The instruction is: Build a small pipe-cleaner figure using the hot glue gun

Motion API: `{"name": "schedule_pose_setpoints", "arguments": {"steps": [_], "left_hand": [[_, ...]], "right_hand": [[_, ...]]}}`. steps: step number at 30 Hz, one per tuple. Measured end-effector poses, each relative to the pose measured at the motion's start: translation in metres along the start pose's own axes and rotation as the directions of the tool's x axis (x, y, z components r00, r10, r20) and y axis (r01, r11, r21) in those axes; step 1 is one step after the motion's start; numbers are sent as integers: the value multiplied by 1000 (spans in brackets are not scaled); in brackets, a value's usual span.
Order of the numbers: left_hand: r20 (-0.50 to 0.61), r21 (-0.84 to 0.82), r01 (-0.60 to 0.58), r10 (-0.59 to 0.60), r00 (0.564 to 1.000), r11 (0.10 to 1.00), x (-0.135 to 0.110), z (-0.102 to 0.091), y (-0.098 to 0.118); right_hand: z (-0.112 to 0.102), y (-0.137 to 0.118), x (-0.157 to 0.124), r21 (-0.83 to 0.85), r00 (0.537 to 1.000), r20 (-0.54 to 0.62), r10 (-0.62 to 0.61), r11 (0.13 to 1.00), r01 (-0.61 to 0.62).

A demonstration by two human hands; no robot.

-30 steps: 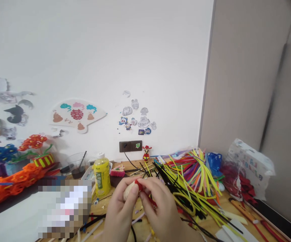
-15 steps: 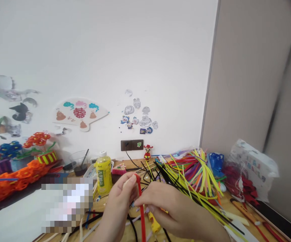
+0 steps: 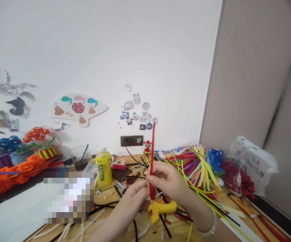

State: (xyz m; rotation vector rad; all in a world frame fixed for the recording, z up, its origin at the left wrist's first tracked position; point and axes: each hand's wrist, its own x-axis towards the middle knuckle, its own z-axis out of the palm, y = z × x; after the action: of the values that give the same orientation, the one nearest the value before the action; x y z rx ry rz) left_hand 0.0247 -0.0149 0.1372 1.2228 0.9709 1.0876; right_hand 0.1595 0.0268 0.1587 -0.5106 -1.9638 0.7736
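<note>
Head view, one entry per item.

1. Red pipe cleaner (image 3: 152, 158): held upright over the middle of the counter (image 3: 178, 230). Its free end rises in front of the wall stickers and its lower end sits between the two hands.
2. Right hand (image 3: 169, 183): grip closed, fingers pinched on the stem's lower part. There is a pale bracelet (image 3: 210, 228) at the wrist.
3. Left hand (image 3: 134, 199): grip closed against the stem's foot, fingertips meeting those of the right hand. Whether anything else lies inside it cannot be told.
4. Step in hand, as judged: the stem is being held and worked at its base. Further handling calls for a firm pinch low down, since the long upper part stands unsupported.
5. Yellow glue gun (image 3: 160, 209): lying on the counter directly beneath the hands, nearly touching them. It is the closest obstacle.
6. Loose black stems (image 3: 135, 232): scattered under and around the wrists.
7. Heap of mixed pipe cleaners (image 3: 198, 168): just right of the right hand, with ends fanning toward it.
8. Blue bag (image 3: 214, 158) and printed white bag (image 3: 253, 161): far right.
9. Yellow drink bottle (image 3: 103, 169): upright, to the left of the hands.
10. Clear cup (image 3: 79, 159): beyond the bottle, with a stick in it.
11. Orange pipe-cleaner flowers (image 3: 11, 174): along the left edge.
12. Small figurine (image 3: 147, 148): at the wall, behind the stem.
</note>
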Motion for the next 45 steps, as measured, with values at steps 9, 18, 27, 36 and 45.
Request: {"name": "schedule_pose_setpoints", "arguments": {"steps": [9, 18, 27, 36, 45], "left_hand": [[-48, -104, -39, 34, 998, 994, -1, 0, -4], [25, 19, -183, 182, 983, 983, 1, -6, -3], [-46, -61, -298, 296, 954, 953, -9, -3, 10], [-190, -147, -330, 301, 935, 932, -15, 1, 7], [-321, -137, -343, 286, 903, 929, -13, -4, 5]], "right_hand": [[10, 10, 3, 230, 972, -42, 232, 949, -216], [14, 14, 2, 357, 968, -78, 238, 913, -195], [34, 17, -1, 804, 955, -67, 290, 583, -121], [39, 27, -4, 601, 961, -277, 29, 785, 150], [24, 10, -10, -615, 722, -126, -681, 625, 482]]}}
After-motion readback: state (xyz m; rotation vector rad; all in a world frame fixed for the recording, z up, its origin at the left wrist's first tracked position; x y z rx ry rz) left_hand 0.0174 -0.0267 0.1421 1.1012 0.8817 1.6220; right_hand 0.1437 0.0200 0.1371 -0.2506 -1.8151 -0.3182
